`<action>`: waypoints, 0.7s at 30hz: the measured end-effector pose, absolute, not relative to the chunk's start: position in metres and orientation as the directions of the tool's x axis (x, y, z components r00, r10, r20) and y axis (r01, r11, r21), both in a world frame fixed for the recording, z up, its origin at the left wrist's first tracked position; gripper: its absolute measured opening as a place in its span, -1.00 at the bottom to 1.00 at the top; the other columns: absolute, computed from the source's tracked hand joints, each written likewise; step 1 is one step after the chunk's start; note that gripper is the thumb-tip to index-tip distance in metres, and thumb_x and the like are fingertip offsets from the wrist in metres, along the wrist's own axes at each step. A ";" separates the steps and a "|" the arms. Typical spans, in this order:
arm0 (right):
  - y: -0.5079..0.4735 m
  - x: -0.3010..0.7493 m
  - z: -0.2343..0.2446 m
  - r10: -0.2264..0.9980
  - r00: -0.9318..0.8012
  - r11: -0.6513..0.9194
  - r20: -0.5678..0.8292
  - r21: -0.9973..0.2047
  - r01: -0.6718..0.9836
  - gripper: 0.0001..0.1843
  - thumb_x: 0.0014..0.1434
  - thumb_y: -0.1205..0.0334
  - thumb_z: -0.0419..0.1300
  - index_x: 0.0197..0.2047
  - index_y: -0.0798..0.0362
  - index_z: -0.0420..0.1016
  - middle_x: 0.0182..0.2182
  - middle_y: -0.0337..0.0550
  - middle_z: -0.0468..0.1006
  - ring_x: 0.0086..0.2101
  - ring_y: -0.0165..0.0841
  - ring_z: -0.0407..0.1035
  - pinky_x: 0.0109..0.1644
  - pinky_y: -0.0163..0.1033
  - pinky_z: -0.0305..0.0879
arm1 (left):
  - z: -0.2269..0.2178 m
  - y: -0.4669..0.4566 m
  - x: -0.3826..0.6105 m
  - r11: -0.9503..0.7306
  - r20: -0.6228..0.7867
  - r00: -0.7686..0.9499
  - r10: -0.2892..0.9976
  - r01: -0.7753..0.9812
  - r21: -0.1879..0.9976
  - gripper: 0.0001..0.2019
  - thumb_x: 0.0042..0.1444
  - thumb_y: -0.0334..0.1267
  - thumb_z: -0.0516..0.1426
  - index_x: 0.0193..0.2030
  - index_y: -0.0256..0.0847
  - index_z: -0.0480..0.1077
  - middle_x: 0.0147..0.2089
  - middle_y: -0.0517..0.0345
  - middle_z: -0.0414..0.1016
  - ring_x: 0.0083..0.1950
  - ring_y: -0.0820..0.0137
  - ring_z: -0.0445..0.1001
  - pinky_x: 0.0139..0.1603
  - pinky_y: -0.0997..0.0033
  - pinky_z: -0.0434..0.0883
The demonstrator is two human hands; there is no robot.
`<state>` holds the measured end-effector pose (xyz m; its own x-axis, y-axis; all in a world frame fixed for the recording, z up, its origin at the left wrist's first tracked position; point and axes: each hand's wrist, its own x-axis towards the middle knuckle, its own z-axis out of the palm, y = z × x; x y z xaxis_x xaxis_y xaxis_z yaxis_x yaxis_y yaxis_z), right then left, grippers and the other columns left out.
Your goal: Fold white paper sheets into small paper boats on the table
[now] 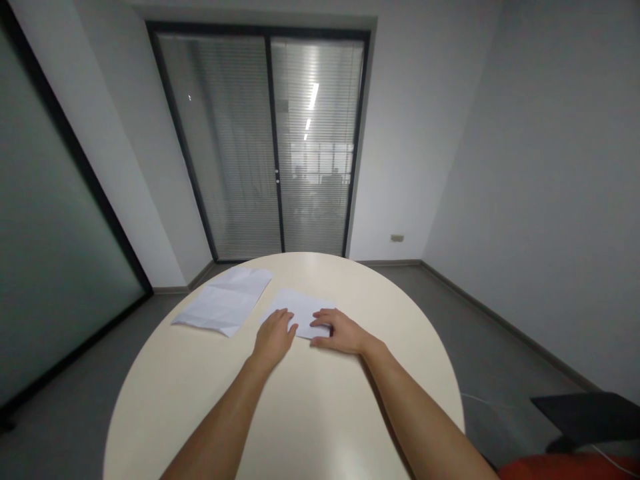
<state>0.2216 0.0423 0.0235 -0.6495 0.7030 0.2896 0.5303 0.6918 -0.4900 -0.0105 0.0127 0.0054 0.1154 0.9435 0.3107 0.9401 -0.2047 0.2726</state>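
A small white sheet of paper (pixel 300 310), which looks folded, lies on the round table under both my hands. My left hand (pixel 274 337) rests on its left edge, palm down, with the fingers stretched forward and the thumb apart, pointing right. On the right edge lies my right hand (pixel 345 332), its fingers slightly bent over the sheet and its thumb near the front edge, a gap between them. Neither hand lifts the sheet. To the left, a larger creased sheet of paper (pixel 227 300) lies flat, apart from both hands.
The round cream table (pixel 200 407) fills the lower middle. Beyond it stand glass doors (pixel 280 147) with blinds. A black chair part (pixel 590 413) and something red (pixel 565 467) are at the lower right. White walls (pixel 550 167) enclose the room.
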 end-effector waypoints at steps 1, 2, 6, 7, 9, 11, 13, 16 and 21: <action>0.041 0.221 0.025 0.698 -0.663 0.693 0.270 -0.486 0.533 -0.36 0.06 -0.19 0.39 0.11 0.01 0.60 0.21 0.12 0.47 0.22 -0.03 0.32 0.34 0.05 0.16 | 0.005 0.013 -0.012 -0.202 0.323 0.105 0.941 0.937 0.286 -0.68 0.32 -0.25 0.10 0.15 -0.25 0.46 0.26 -0.12 0.47 0.32 0.15 0.39 0.36 0.17 0.29; 0.041 0.221 0.026 0.696 -0.671 0.694 0.256 -0.480 0.537 -0.31 0.02 -0.20 0.41 0.13 0.01 0.58 0.23 0.14 0.45 0.24 -0.01 0.30 0.35 0.06 0.14 | 0.005 0.014 -0.012 -0.206 0.337 0.098 0.936 0.931 0.302 -0.69 0.30 -0.27 0.11 0.14 -0.25 0.47 0.25 -0.12 0.48 0.30 0.16 0.40 0.34 0.18 0.30; 0.040 0.222 0.028 0.691 -0.676 0.701 0.256 -0.469 0.538 -0.35 0.06 -0.12 0.40 0.16 0.03 0.57 0.24 0.14 0.44 0.25 -0.01 0.30 0.36 0.06 0.13 | 0.006 0.014 -0.012 -0.293 0.374 0.146 0.916 0.880 0.373 -0.75 0.28 -0.31 0.12 0.06 -0.20 0.49 0.15 -0.06 0.54 0.22 0.20 0.46 0.29 0.19 0.32; 0.040 0.223 0.028 0.692 -0.674 0.700 0.260 -0.471 0.537 -0.37 0.08 -0.10 0.38 0.15 0.04 0.57 0.23 0.15 0.45 0.24 -0.01 0.30 0.35 0.06 0.13 | 0.007 0.013 -0.011 -0.319 0.371 0.170 0.913 0.865 0.388 -0.77 0.29 -0.29 0.11 0.03 -0.19 0.50 0.13 -0.04 0.55 0.20 0.20 0.46 0.28 0.17 0.32; 0.041 0.224 0.028 0.696 -0.667 0.696 0.266 -0.478 0.536 -0.41 0.12 -0.09 0.35 0.13 0.04 0.59 0.21 0.14 0.48 0.23 -0.02 0.33 0.34 0.05 0.15 | 0.010 0.010 -0.009 -0.349 0.348 0.208 0.914 0.839 0.417 -0.80 0.31 -0.24 0.10 -0.03 -0.15 0.51 0.14 -0.01 0.55 0.21 0.18 0.45 0.29 0.08 0.30; 0.041 0.225 0.027 0.707 -0.653 0.685 0.273 -0.495 0.534 -0.47 0.15 -0.08 0.32 0.10 0.03 0.61 0.18 0.11 0.51 0.21 -0.03 0.35 0.32 0.04 0.18 | 0.014 0.007 -0.007 -0.356 0.318 0.227 0.921 0.823 0.443 -0.80 0.31 -0.19 0.09 -0.06 -0.11 0.52 0.17 0.01 0.53 0.25 0.14 0.42 0.32 -0.03 0.25; 0.042 0.226 0.027 0.720 -0.633 0.671 0.284 -0.519 0.530 -0.51 0.16 -0.07 0.31 0.07 0.03 0.63 0.16 0.10 0.54 0.18 -0.05 0.38 0.30 0.02 0.22 | 0.017 0.003 -0.007 -0.358 0.297 0.239 0.925 0.810 0.464 -0.79 0.31 -0.14 0.09 -0.10 -0.09 0.53 0.16 0.02 0.53 0.27 0.11 0.40 0.33 -0.09 0.22; 0.044 0.226 0.026 0.728 -0.615 0.661 0.304 -0.548 0.512 -0.56 0.20 -0.07 0.27 0.01 0.04 0.65 0.12 0.07 0.57 0.12 -0.09 0.44 0.26 -0.03 0.26 | 0.017 0.002 -0.008 -0.369 0.300 0.247 0.921 0.797 0.478 -0.77 0.29 -0.07 0.12 -0.12 -0.10 0.53 0.12 0.00 0.55 0.27 0.09 0.40 0.34 -0.12 0.20; 0.045 0.227 0.025 0.738 -0.601 0.646 0.306 -0.575 0.502 -0.55 0.24 -0.13 0.22 -0.05 0.04 0.67 0.06 0.05 0.60 0.04 -0.12 0.48 0.20 -0.07 0.29 | 0.009 0.008 -0.010 -0.349 0.295 0.219 0.930 0.780 0.520 -0.80 0.25 -0.09 0.15 -0.15 -0.11 0.54 0.13 0.00 0.55 0.32 0.05 0.37 0.38 -0.15 0.14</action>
<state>0.2268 0.0448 0.0251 -0.6011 0.7385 0.3056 0.5021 0.6464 -0.5745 -0.0096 0.0081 0.0095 0.2191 0.9301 0.2949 0.7801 -0.3485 0.5196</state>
